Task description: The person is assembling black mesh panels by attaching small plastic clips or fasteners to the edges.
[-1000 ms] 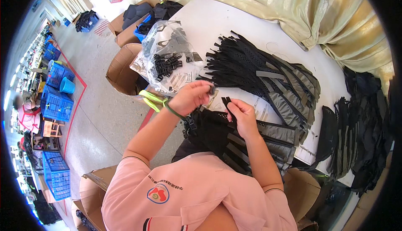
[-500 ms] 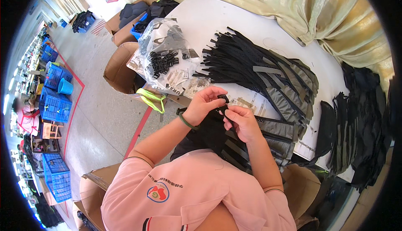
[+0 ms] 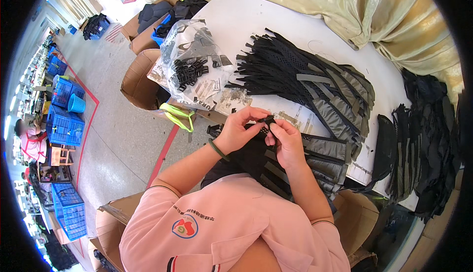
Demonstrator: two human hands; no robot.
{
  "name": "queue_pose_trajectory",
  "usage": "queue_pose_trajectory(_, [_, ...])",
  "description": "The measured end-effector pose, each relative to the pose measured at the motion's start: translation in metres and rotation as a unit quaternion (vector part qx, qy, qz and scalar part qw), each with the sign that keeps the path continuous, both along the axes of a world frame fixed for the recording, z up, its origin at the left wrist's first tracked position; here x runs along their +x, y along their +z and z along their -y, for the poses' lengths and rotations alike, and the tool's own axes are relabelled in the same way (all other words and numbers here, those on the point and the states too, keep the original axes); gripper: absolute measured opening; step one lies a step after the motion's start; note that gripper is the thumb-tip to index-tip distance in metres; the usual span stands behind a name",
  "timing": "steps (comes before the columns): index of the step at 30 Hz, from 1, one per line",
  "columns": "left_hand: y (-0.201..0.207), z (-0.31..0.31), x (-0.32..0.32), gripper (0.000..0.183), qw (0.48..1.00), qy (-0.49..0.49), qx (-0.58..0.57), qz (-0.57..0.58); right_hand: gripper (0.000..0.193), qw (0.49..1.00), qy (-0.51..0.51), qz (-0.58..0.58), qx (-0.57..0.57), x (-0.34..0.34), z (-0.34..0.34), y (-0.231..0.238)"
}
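Note:
My left hand [image 3: 241, 130] pinches a small black plastic buckle [image 3: 267, 119] between thumb and fingers, in front of my chest at the table's near edge. Close beside it, my right hand [image 3: 287, 143] is closed on a black webbing strap at the buckle; the fingers partly cover where the two meet. Black straps and grey-black fabric pieces [image 3: 325, 153] lie below and to the right of my hands. Beyond them a fanned pile of black-and-grey strapped pieces [image 3: 305, 82] covers the table. More black buckles [image 3: 189, 74] lie on a clear plastic bag [image 3: 189, 38] at the left.
The white table [image 3: 236, 13] runs back to a pale gold curtain [image 3: 315, 1]. Open cardboard boxes [image 3: 140, 82] stand at its left, with a neon-yellow strap [image 3: 180, 117] hanging nearby. Dark fabric pieces [image 3: 423, 139] hang at the right edge. A person [image 3: 33, 141] sits far left near blue crates [image 3: 64, 124].
My hands have come closer together, and the buckle is now turned and more covered by my fingers. The strap end has drawn up against the buckle.

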State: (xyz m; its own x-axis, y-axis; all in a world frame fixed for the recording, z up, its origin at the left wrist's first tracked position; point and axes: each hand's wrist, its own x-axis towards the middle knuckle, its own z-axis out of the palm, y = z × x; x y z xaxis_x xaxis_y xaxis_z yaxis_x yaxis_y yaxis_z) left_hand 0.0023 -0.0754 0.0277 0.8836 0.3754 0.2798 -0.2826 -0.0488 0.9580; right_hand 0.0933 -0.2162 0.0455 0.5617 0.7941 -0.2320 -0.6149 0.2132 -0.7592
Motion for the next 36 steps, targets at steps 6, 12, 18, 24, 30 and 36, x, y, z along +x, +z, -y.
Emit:
queue_pose_trajectory(6, [0.001, 0.000, -0.006, 0.028, 0.997, 0.023, 0.069, 0.007, 0.011, 0.999, 0.019, 0.031, -0.010, 0.000, 0.000, 0.005])
queue_pose_trajectory(12, [0.011, 0.003, -0.005, 0.027, 0.979, 0.064, 0.191, 0.043, 0.008, 0.999, 0.045, -0.018, 0.023, 0.004, 0.005, 0.001])
queue_pose_trajectory(18, [0.017, 0.009, -0.002, 0.025, 0.957, 0.113, 0.256, 0.080, 0.007, 0.995, 0.017, -0.069, 0.075, -0.004, 0.004, 0.007])
queue_pose_trajectory(24, [0.021, 0.003, -0.004, 0.024, 0.949, 0.112, 0.287, 0.071, 0.004, 0.976, 0.003, 0.210, -0.054, -0.002, 0.004, 0.015])
queue_pose_trajectory(30, [0.022, -0.001, -0.002, 0.023, 0.973, 0.051, 0.217, 0.055, 0.015, 0.988, -0.005, 0.153, -0.004, 0.001, 0.005, 0.030])
queue_pose_trajectory(36, [0.022, 0.009, 0.002, 0.006, 0.952, -0.024, -0.291, -0.097, 0.016, 0.800, -0.052, 0.591, -0.095, 0.008, 0.008, 0.028])
